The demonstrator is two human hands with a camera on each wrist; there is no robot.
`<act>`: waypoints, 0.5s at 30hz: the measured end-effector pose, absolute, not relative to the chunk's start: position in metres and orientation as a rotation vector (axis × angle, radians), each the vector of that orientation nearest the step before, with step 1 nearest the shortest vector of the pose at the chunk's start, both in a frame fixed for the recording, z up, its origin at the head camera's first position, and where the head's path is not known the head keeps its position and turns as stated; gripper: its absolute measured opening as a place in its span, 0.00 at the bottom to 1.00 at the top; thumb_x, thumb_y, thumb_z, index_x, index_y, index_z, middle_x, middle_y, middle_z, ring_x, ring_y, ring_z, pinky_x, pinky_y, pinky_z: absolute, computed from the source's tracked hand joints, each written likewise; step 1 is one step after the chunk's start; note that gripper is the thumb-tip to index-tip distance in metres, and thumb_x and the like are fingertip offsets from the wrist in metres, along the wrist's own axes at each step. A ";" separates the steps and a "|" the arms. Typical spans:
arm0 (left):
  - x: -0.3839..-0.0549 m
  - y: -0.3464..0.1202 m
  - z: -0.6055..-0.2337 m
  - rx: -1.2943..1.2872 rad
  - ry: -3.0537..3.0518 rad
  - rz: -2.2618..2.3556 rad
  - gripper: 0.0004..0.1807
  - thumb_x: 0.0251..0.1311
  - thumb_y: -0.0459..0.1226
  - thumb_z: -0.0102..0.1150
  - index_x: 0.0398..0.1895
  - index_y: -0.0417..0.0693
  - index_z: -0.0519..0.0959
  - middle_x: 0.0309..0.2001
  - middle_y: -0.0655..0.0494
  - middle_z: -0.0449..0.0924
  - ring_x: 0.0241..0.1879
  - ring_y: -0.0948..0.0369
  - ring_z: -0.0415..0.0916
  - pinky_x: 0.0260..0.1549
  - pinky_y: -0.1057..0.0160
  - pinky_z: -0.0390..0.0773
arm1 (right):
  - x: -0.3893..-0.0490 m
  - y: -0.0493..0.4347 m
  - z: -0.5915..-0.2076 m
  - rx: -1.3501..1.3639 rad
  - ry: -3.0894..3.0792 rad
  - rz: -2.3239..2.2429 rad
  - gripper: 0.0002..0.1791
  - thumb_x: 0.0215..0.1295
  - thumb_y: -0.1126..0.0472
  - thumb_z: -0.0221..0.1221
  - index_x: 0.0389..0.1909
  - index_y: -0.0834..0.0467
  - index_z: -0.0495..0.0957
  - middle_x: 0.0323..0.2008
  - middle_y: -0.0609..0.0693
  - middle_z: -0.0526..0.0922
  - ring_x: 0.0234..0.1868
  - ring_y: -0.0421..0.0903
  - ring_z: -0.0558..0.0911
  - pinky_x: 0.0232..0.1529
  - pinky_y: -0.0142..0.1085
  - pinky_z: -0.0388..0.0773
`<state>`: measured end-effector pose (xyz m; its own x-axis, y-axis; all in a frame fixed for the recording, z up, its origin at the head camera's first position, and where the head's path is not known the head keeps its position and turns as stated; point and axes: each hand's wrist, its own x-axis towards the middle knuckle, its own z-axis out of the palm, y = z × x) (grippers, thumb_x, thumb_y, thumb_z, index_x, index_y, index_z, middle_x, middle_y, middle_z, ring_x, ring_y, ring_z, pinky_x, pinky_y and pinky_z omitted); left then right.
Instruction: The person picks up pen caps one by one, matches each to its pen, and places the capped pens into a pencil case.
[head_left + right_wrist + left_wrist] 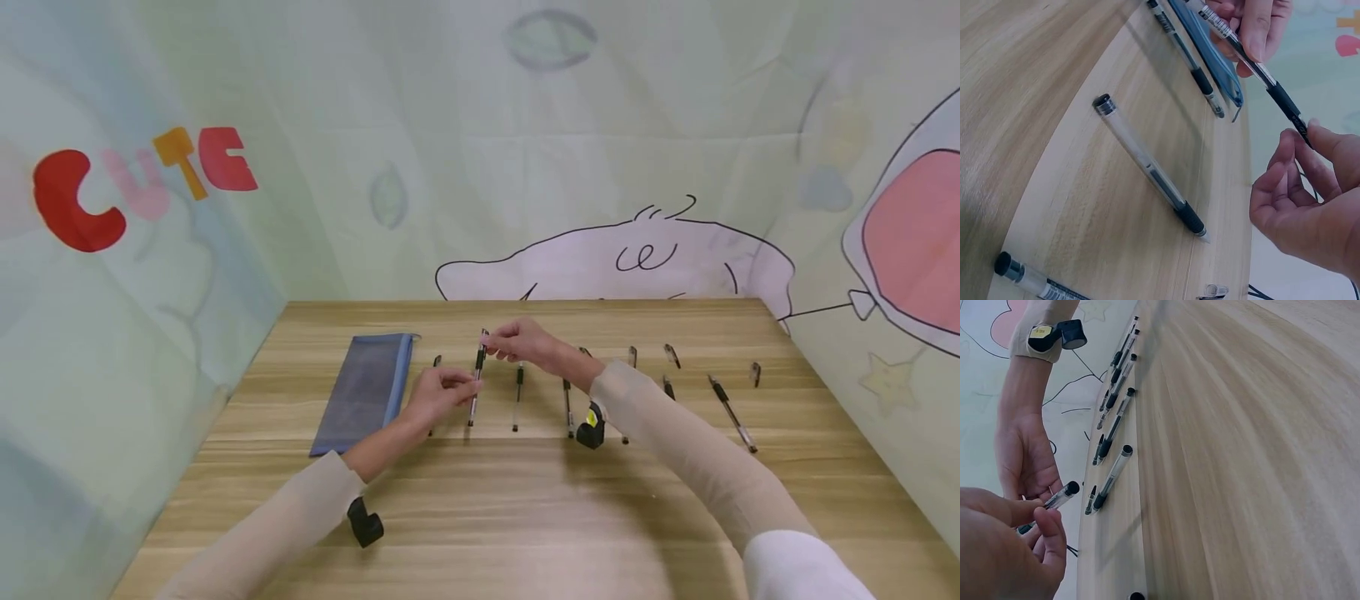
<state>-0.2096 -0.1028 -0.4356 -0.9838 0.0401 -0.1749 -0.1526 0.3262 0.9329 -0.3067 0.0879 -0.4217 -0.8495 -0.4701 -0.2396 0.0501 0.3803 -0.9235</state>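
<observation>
Dark-gripped pen (480, 360) held up between both hands, left hand (437, 395) pinching its barrel, right hand (527, 340) its far end, blue mesh pouch (363, 383) left of left hand, loose pen (1154, 173) below right hand.

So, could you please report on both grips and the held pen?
Left grip pinching clear-and-black plastic pen by barrel. Right grip pinching its far end. Pen held above brown wooden table, no obstruction visible.
</observation>
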 end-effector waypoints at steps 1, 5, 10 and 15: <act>-0.209 -0.103 -0.436 -0.093 2.425 1.729 0.10 0.66 0.34 0.67 0.45 0.35 0.86 0.38 0.43 0.89 0.35 0.56 0.85 0.43 0.55 0.87 | -0.306 0.089 -0.422 -0.365 2.183 -1.475 0.18 0.75 0.53 0.60 0.52 0.64 0.84 0.40 0.49 0.85 0.46 0.49 0.83 0.63 0.54 0.77; -0.210 -0.105 -0.439 -0.074 2.425 1.751 0.10 0.66 0.31 0.65 0.45 0.32 0.85 0.38 0.40 0.88 0.30 0.60 0.83 0.40 0.57 0.87 | -0.305 0.091 -0.423 -0.382 2.204 -1.467 0.18 0.75 0.54 0.60 0.56 0.62 0.83 0.45 0.53 0.87 0.50 0.52 0.85 0.62 0.54 0.78; -0.212 -0.107 -0.440 -0.084 2.395 1.758 0.10 0.66 0.31 0.65 0.46 0.31 0.84 0.41 0.36 0.88 0.27 0.66 0.80 0.39 0.59 0.87 | -0.305 0.096 -0.423 -0.401 2.220 -1.455 0.19 0.75 0.55 0.60 0.59 0.62 0.81 0.48 0.56 0.88 0.47 0.46 0.86 0.60 0.49 0.81; -0.214 -0.108 -0.443 -0.079 2.417 1.689 0.10 0.65 0.32 0.66 0.44 0.32 0.85 0.38 0.39 0.89 0.26 0.65 0.80 0.36 0.61 0.87 | -0.304 0.101 -0.422 -0.393 2.216 -1.468 0.17 0.75 0.58 0.59 0.58 0.63 0.81 0.45 0.54 0.88 0.44 0.45 0.86 0.58 0.48 0.82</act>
